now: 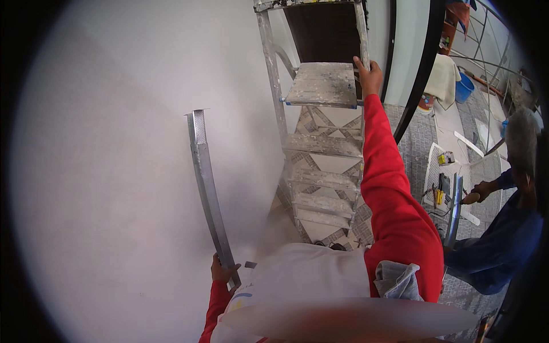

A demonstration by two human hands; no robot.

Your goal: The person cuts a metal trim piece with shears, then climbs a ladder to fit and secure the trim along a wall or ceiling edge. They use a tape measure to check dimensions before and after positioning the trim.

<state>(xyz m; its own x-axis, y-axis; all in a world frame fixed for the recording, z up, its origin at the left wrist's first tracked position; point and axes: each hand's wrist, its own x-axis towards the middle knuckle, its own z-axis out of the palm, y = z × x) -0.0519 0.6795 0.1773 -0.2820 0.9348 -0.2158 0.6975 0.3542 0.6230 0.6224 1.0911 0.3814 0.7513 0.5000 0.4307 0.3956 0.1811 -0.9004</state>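
My left hand (223, 270) is closed round the lower end of a long metal profile (207, 177), a grey channel that stands nearly upright in front of the pale wall. Its upper end shows a dimpled surface. My right hand (369, 77), at the end of a red sleeve, grips the right side rail of a paint-spattered stepladder (323, 146) near the top. A broad platform (323, 83) sits just left of that hand, with several steps below it.
A smooth white wall (114, 171) fills the left. At right, a co-worker (497, 228) in dark blue holds a wooden-handled tool by a metal strip (454, 211). Near them lie a white mesh panel (432, 171), hand tools and a blue bucket (464, 88). A dark frame post (420, 74) stands beside the ladder.
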